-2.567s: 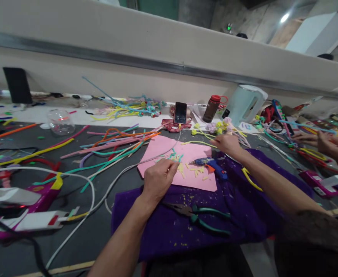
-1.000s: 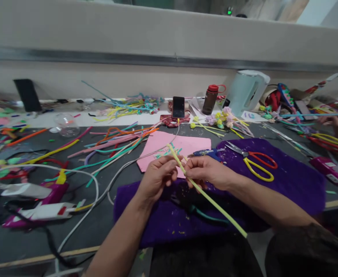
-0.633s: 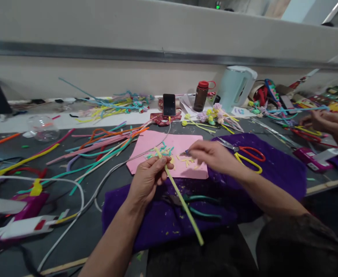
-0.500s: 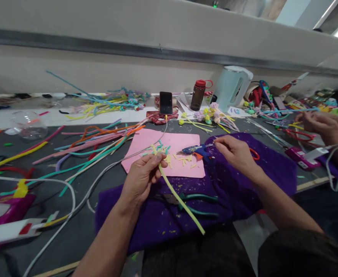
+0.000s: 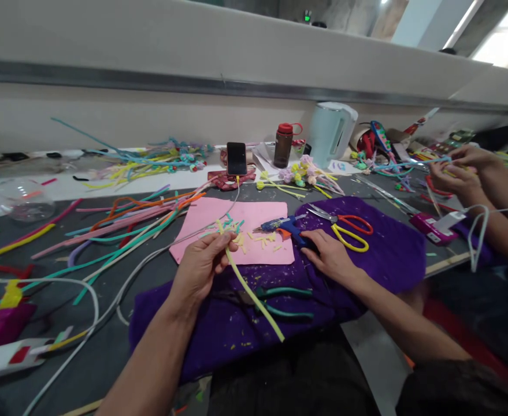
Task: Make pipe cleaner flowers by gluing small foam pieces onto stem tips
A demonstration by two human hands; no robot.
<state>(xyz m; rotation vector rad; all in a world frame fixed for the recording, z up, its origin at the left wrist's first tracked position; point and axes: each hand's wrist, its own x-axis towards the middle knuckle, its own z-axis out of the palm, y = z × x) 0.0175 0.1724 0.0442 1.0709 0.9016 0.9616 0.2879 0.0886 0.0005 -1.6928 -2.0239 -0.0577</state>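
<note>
My left hand [image 5: 201, 267] pinches a long pale-yellow pipe cleaner [image 5: 254, 297] near its top end; the stem slants down to the right over the purple cloth [image 5: 379, 254]. My right hand [image 5: 329, 257] lies on the cloth with its fingers closing around the handle of the blue glue gun [image 5: 286, 225], whose nozzle points left over the pink sheet [image 5: 206, 216]. Short yellow and teal cuttings [image 5: 254, 237] lie on the pink sheet. Teal-handled pliers [image 5: 280, 300] rest on the cloth below my hands.
Scissors with red and yellow handles [image 5: 344, 228] lie right of the glue gun. Loose coloured pipe cleaners [image 5: 119, 225] spread at left. A phone [image 5: 236, 159], a brown bottle [image 5: 283, 144] and a pale kettle [image 5: 329, 134] stand at the back. Another person's hands [image 5: 457, 170] work at right.
My right hand let go of the yellow pipe cleaner, reached out toward the scissors, then came back onto the glue gun's handle. My left hand kept hold of the stem.
</note>
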